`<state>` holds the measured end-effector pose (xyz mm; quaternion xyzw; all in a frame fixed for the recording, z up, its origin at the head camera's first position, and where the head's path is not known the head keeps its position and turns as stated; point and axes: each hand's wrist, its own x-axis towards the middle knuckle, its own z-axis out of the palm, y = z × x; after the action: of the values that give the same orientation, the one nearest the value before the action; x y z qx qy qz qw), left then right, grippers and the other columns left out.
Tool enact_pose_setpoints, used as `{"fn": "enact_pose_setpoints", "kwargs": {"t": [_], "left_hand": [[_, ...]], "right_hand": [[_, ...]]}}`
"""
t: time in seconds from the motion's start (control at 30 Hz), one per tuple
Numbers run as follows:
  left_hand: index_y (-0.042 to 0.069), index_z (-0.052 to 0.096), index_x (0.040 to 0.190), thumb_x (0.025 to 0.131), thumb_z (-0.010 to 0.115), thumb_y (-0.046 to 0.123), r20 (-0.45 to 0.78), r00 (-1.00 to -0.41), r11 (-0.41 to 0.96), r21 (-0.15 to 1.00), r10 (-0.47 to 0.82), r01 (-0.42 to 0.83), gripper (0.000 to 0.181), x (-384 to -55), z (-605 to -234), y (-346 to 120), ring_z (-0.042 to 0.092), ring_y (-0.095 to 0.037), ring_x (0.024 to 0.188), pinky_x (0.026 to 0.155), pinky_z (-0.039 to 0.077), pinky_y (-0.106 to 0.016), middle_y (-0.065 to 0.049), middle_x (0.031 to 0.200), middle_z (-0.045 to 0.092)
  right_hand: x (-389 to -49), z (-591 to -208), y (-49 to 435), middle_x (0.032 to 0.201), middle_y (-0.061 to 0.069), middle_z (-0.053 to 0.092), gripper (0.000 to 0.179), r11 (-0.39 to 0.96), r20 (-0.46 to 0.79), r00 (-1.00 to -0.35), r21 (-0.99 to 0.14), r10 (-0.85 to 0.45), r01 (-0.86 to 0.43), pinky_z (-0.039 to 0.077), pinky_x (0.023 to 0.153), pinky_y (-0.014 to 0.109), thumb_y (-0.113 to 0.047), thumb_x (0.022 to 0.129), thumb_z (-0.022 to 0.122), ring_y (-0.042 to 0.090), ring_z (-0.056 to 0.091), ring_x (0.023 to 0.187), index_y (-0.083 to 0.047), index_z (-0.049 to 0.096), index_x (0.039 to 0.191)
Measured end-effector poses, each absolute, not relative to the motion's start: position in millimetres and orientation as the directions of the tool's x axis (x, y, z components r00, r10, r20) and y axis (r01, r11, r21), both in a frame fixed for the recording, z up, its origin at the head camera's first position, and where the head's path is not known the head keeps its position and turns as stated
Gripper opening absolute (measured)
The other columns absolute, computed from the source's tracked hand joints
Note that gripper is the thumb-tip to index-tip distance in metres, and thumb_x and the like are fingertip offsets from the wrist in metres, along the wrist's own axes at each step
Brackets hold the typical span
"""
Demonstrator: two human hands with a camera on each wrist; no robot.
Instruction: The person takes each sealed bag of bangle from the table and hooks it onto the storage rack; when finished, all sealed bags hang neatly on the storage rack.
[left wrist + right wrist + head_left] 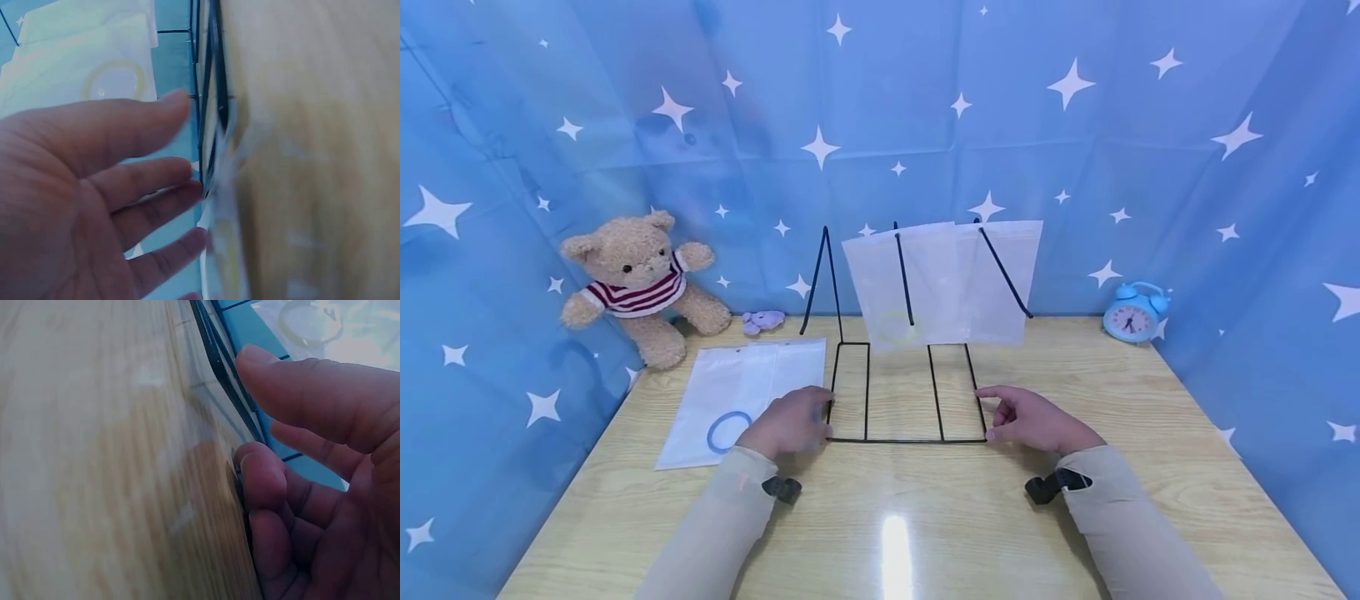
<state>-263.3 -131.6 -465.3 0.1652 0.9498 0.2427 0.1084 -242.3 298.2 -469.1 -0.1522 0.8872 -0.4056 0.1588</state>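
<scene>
A black wire rack (pixel 910 441) stands on the table, its flat base toward me. Translucent white zip bags (pixel 936 279) hang on its upright arms, one showing a pale yellow ring (pixel 898 327). At the base's left side is my left hand (pixel 792 421), with its fingers extended and loosely spread in the left wrist view (pixel 94 187). My right hand (pixel 1037 419) is at the base's right side; its index finger reaches along the wire and its thumb is at the front corner. The right wrist view shows its other fingers (pixel 265 481) bent by the tabletop. Exact contact is unclear.
Beside my left hand lies another white bag (pixel 700 400) with a blue ring (pixel 728 432) on it. A teddy bear (pixel 638 287) and a small purple toy (pixel 763 322) are at the back left. A blue alarm clock (pixel 1132 315) stands back right, before the starry curtain (pixel 910 100).
</scene>
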Motion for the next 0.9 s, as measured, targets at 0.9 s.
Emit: {"fn": "enact_pose_setpoints", "kwargs": {"t": [0.9], "left_hand": [[0.005, 0.024, 0.168, 0.105, 0.063, 0.035, -0.209, -0.93, 0.592, 0.723, -0.302, -0.355, 0.08, -284.5, -455.5, -273.8, 0.027, -0.054, 0.154, 0.121, 0.03, -0.069, -0.031, 0.169, 0.025]], "right_hand": [[-243.8, -471.7, 294.8, 0.09, 0.007, 0.062, 0.069, 0.66, -0.175, -0.924, -0.744, -0.34, -0.102, 0.047, 0.067, 0.035, -0.014, 0.089, 0.084, 0.023, 0.055, 0.079, -0.004, 0.054, 0.15]]}}
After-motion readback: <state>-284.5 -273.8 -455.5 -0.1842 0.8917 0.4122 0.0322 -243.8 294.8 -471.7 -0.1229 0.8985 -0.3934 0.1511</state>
